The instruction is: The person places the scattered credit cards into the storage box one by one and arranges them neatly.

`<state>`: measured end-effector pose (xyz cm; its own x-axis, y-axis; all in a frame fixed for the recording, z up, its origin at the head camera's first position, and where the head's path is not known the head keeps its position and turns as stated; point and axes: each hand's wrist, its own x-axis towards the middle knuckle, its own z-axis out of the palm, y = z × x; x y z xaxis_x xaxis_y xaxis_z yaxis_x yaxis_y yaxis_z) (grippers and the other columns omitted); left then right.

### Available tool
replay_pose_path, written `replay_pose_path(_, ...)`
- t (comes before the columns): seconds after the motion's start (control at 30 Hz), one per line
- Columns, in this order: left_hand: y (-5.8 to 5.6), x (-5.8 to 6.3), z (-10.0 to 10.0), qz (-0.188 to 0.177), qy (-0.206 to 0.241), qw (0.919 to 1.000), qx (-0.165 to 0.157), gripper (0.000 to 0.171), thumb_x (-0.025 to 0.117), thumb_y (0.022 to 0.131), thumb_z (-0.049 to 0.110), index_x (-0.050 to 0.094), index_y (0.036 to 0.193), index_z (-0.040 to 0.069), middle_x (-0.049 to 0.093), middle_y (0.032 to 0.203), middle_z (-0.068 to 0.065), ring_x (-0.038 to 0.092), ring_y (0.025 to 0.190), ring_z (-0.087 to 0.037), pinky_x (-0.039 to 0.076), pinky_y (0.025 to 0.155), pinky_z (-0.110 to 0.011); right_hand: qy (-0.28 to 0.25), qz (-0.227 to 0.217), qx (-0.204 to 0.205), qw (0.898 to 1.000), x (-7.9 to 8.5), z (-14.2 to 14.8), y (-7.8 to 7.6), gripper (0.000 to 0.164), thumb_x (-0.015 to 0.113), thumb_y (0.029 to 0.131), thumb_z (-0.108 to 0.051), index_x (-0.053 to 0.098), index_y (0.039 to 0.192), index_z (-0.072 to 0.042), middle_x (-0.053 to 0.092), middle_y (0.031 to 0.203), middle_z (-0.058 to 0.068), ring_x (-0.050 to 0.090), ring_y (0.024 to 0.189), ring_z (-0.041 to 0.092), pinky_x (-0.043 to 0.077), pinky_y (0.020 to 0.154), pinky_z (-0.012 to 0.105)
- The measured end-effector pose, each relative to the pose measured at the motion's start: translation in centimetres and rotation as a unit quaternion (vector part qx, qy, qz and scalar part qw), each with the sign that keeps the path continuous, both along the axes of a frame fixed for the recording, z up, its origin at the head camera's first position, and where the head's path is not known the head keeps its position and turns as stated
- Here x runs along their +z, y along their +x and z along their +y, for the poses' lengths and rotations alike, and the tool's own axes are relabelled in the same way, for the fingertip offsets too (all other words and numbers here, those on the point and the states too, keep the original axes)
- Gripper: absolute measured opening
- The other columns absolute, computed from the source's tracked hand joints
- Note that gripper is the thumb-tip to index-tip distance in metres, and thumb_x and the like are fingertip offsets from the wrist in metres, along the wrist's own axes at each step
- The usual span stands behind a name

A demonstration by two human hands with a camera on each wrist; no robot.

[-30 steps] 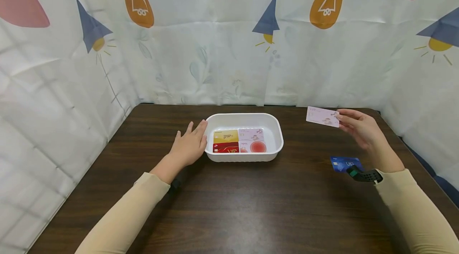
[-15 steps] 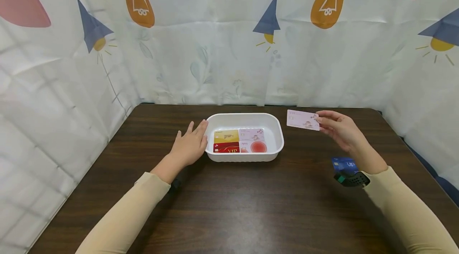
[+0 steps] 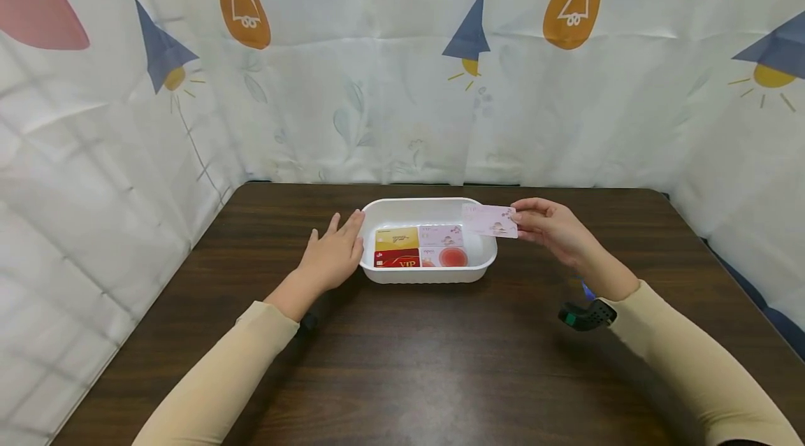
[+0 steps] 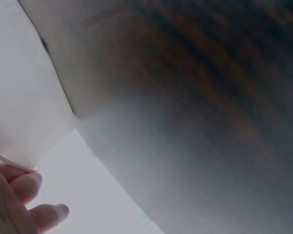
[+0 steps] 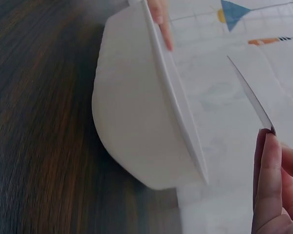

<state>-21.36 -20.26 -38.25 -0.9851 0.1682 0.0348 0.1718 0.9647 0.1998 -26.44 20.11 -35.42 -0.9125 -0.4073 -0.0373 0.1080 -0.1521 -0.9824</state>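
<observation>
My right hand (image 3: 556, 231) pinches a pale pink VIP card (image 3: 489, 220) by its right edge. In the head view the card overlaps the right end of a white plastic tray (image 3: 428, 277); the right wrist view shows this card (image 5: 251, 95) edge-on, above rim height. Fingers outstretched, my left hand (image 3: 332, 250) rests at the tray's left rim. Inside the tray lie a gold card (image 3: 396, 239), a red VIP card (image 3: 396, 259), another pink card (image 3: 441, 235) and a pinkish card with a red circle (image 3: 451, 257), set two by two.
A blue card (image 3: 588, 291) on the dark wooden table (image 3: 428, 355) is mostly hidden behind my right wrist. A patterned white curtain (image 3: 402, 110) hangs along the table's back and sides. I wear a black wristband (image 3: 588, 317) on my right wrist.
My right hand has moved left with the pink card, from the table's right side to over the tray's right end. The right forearm now covers most of the blue card. My left hand stays put.
</observation>
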Motion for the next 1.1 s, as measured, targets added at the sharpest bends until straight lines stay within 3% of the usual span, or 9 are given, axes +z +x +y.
replay_pose_path(0.33,-0.2,-0.4,0.0,0.001,0.001,1.0000,-0.003,0.061,0.039,0.108,0.030,0.025,0.164,0.009,0.027,0.167,-0.009,0.018,0.153,-0.042,0.016,0.114,-0.073,0.039,0.005,0.000,0.999,-0.7,-4.0,-1.1,0.013,0.058,0.102,0.002,0.062,0.113,-0.002,0.067,0.098,0.002,0.067,0.083,0.010,0.059,0.077,0.023)
replay_pose_path(0.77,-0.3,-0.6,-0.1,0.005,-0.020,0.9998,-0.005,0.062,0.037,0.108,0.032,0.023,0.164,0.009,0.025,0.167,-0.009,0.015,0.154,-0.040,0.014,0.115,-0.073,0.073,-0.040,0.002,0.997,-0.9,-8.9,-2.1,0.031,0.061,0.101,0.001,0.053,0.130,0.007,0.064,0.101,0.008,0.066,0.076,0.012,0.059,0.073,0.023)
replay_pose_path(1.1,0.0,-0.1,-0.1,0.005,-0.015,0.9999,-0.007,0.061,0.037,0.109,0.031,0.024,0.164,0.008,0.026,0.167,-0.009,0.016,0.154,-0.041,0.014,0.114,-0.074,0.078,-0.065,-0.016,0.995,-1.1,-11.2,-3.5,0.027,0.063,0.100,-0.001,0.057,0.126,0.005,0.063,0.104,0.011,0.064,0.074,0.013,0.059,0.070,0.022)
